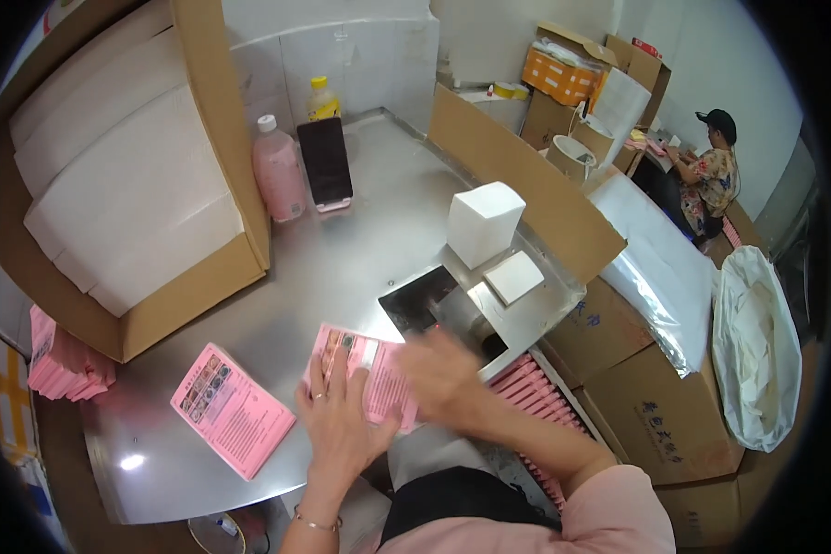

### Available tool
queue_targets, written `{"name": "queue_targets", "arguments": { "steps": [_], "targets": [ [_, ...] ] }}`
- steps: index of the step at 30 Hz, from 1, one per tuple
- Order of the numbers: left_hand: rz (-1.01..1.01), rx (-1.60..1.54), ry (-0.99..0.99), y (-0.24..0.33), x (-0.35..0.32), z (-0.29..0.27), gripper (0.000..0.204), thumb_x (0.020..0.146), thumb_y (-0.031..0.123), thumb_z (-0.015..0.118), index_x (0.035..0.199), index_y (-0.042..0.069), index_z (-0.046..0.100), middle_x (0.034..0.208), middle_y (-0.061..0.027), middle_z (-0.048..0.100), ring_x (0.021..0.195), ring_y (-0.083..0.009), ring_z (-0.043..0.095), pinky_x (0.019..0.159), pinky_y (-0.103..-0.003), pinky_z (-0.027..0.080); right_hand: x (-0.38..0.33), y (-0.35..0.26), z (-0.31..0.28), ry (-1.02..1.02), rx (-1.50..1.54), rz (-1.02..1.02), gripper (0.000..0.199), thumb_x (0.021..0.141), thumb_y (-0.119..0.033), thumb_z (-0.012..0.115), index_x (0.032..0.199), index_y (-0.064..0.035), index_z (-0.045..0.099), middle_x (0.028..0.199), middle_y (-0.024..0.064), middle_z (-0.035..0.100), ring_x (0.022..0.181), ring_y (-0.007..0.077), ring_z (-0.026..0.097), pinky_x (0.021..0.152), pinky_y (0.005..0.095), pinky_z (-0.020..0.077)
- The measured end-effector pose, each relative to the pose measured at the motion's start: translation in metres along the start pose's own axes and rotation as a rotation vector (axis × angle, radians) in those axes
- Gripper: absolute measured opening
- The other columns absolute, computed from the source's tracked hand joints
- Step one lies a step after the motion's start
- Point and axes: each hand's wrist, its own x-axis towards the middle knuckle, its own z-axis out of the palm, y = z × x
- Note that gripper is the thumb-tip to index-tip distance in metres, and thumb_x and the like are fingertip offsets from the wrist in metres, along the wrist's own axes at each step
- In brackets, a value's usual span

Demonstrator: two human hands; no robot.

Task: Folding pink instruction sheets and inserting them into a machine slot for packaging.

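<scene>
On the metal table in front of me lies a pink printed sheet with small pictures and a white strip showing on it. My left hand rests on its left part, fingers spread and pressing it flat. Motion blurs my right hand, which is over the sheet's right edge; its fingers cannot be made out. To the left lies a stack of similar pink printed pieces. Just beyond my right hand is a dark rectangular opening in the tabletop.
A large carton of white packs stands left, with pink bundles beside it. A pink bottle and phone stand behind. White blocks are near the cardboard flap. Pink pieces fill a box right. Another person sits far right.
</scene>
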Motion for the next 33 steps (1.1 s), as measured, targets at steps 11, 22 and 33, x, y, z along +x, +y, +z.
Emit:
{"name": "queue_targets", "arguments": {
  "steps": [11,22,33],
  "targets": [
    [-0.001,0.176,0.132,0.011,0.006,-0.002,0.059,0.079,0.047,0.074,0.124,0.011,0.064,0.138,-0.019,0.053,0.123,-0.0416,0.045,0.089,-0.057,0.037,-0.059,0.105,-0.044,-0.133,-0.264,0.613,0.011,0.085,-0.012,0.072,0.091,-0.0042,0.068,0.097,0.0113,0.06,0.091,0.0275,0.057,0.074,0.0385,0.0473],
    [-0.018,0.005,0.107,0.02,0.01,0.008,0.043,0.08,0.031,0.078,0.109,0.004,0.062,0.103,-0.016,0.056,0.083,-0.032,0.058,0.063,-0.042,0.049,0.08,0.172,-0.058,-0.093,-0.577,0.289,0.016,0.082,-0.011,0.068,0.094,-0.0056,0.077,0.092,0.009,0.061,0.092,0.0277,0.058,0.077,0.0431,0.047],
    [0.034,0.002,0.222,0.016,0.013,0.011,0.039,0.08,0.033,0.077,0.103,0.004,0.064,0.096,-0.0146,0.056,0.081,-0.0294,0.058,0.06,-0.04,0.044,0.075,0.172,-0.049,-0.133,-0.38,0.454,0.019,0.085,-0.02,0.065,0.089,-0.0079,0.079,0.087,0.0153,0.059,0.09,0.0314,0.057,0.077,0.0451,0.0487]
  ]
}}
